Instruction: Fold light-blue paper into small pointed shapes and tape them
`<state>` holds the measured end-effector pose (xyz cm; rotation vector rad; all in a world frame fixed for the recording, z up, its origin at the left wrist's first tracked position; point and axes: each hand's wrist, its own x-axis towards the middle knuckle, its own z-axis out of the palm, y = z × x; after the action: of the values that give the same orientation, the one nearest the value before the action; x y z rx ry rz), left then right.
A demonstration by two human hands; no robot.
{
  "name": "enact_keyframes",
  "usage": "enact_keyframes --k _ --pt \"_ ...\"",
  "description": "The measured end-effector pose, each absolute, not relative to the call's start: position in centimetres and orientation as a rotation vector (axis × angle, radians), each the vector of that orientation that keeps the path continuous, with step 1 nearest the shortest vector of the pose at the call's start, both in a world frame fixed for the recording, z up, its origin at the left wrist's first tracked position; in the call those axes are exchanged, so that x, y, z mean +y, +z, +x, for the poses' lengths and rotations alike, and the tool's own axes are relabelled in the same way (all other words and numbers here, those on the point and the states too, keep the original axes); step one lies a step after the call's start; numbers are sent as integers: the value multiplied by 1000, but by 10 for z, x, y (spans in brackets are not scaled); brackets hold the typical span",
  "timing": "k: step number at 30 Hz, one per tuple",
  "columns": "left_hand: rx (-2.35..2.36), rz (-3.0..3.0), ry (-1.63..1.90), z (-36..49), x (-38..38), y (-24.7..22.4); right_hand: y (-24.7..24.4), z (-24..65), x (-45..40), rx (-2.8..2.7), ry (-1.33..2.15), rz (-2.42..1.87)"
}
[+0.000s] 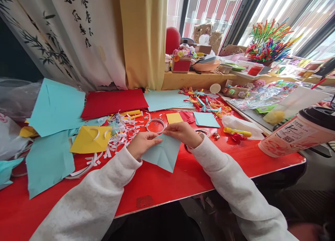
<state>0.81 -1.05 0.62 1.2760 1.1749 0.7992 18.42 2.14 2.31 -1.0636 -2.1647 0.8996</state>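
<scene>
A creased light-blue sheet of paper is held between my two hands above the red table. My left hand pinches its upper left edge, thumb on top. At the top corner, my right hand grips the paper between thumb and fingertips. Just beyond my fingers lies a roll of tape. A yellow square of paper and a stack of light-blue squares rest behind my right hand. Left of my hands is a yellow folded paper with white strips on it.
Large blue sheets and white paper shreds cover the left side. Red sheets lie at the back. On the right stand a paper cup with black lid and a yellow glue tube. The table's front edge is near me.
</scene>
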Motion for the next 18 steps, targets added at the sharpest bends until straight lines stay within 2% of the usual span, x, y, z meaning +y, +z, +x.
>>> enact_keyframes --k 18 --pt "1194 1331 823 9 -8 1 21 180 19 -2143 883 -1012"
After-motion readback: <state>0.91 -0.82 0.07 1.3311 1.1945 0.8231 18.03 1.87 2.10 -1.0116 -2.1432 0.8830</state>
